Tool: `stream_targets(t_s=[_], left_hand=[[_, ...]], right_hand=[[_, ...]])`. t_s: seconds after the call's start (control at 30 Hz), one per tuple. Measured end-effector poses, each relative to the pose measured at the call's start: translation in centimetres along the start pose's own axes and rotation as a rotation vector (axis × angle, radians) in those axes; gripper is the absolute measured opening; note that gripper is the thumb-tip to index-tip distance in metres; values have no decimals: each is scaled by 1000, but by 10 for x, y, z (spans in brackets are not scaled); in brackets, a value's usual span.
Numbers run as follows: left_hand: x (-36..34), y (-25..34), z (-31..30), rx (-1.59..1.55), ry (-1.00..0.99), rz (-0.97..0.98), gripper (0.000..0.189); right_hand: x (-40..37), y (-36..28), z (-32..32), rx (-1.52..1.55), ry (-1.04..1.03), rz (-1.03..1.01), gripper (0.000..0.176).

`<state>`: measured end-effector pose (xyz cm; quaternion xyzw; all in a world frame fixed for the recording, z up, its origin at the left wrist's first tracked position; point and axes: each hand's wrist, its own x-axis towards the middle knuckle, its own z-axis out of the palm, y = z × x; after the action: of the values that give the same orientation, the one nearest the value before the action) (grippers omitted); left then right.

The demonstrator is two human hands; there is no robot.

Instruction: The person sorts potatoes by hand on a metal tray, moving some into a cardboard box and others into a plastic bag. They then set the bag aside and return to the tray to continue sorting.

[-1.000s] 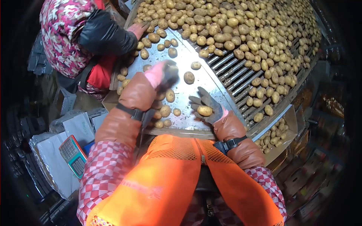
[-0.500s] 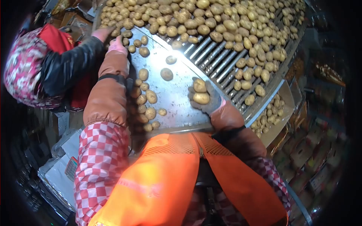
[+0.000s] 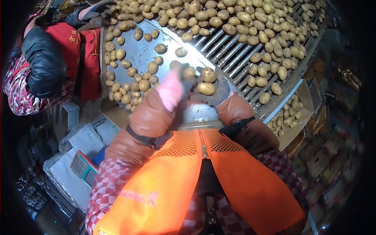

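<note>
My right hand [image 3: 222, 92], in a dark glove, cups two potatoes [image 3: 206, 89] over the front of the metal sorting tray [image 3: 186, 112]. My left hand [image 3: 185, 83] is close beside it, smeared by motion, its fingers around another potato [image 3: 189, 73]. Both forearms wear brown sleeve covers with black straps. Loose potatoes [image 3: 144, 85] lie along the tray's left side, and a few more sit just beyond my hands.
A heap of potatoes [image 3: 219, 15] covers the far end and the metal roller bars [image 3: 231, 51]. A carton of potatoes [image 3: 288, 117] stands at right. On the left a co-worker's gloved hand [image 3: 94, 11] reaches toward the heap. A calculator-like device [image 3: 83, 167] lies at lower left.
My left hand has come back from the far left of the tray to beside my right hand, with a potato. My right hand still holds its two. The co-worker's arms have shifted away.
</note>
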<state>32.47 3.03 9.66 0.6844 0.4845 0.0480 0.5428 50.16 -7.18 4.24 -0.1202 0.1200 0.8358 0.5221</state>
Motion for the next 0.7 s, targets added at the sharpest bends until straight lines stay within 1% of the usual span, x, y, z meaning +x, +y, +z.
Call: stream_targets(t_s=[0.07,0.1,0.13,0.2,0.23,0.27,0.3,0.33,0.37,0.4,0.43,0.47,0.5,0.53,0.57,0.6,0.63,0.67,0.7], left_hand=[[-16,5,23,299,22,83,59],[-17,7,20,104,-135,-23,59],[-17,10,12,-92,-290,-133,60],[-18,1,8,-418,-340,-128,58],[-17,2,8,-577,-365,-131,57],[-18,4,9,-591,-421,-24,55],[-22,7,10,-733,-366,-130,49],[-30,28,8,-874,-306,-236,44],[-26,30,11,-867,-307,-235,44],[-13,30,14,-643,-48,-258,40],[4,27,17,-414,206,-275,37],[37,-24,13,-304,304,33,34],[52,-26,0,-38,398,52,37],[47,7,-10,173,409,-15,40],[71,-14,-21,466,481,207,48],[86,-23,-25,670,484,154,59],[88,-38,-18,762,448,90,64],[83,-36,-9,851,412,27,69],[73,-36,-2,819,377,37,69]], right_hand=[[4,10,-25,-243,108,-222,60],[0,13,-35,-312,70,-257,67],[-7,13,-35,-309,70,-259,67],[-21,10,-31,-325,112,-253,52],[-21,9,-24,134,-318,-152,46],[-24,5,-20,137,-323,-158,46],[-26,2,-19,-56,-188,-184,49],[-30,-2,-14,-248,-51,-207,56],[-36,-6,-8,-10,-180,-60,52],[-43,-8,-2,-9,-186,-65,52],[-50,-6,8,-86,-219,-127,34],[-55,-4,15,-165,-252,-189,27],[-57,-3,20,-124,-315,-214,30],[-63,-3,31,-126,-314,-217,30],[-71,-2,45,-81,4,-223,31],[-80,-1,56,-37,320,-226,32],[-90,2,62,-44,370,-324,30],[-89,-4,46,-51,368,-330,30],[-84,-15,16,1,84,-244,29]])
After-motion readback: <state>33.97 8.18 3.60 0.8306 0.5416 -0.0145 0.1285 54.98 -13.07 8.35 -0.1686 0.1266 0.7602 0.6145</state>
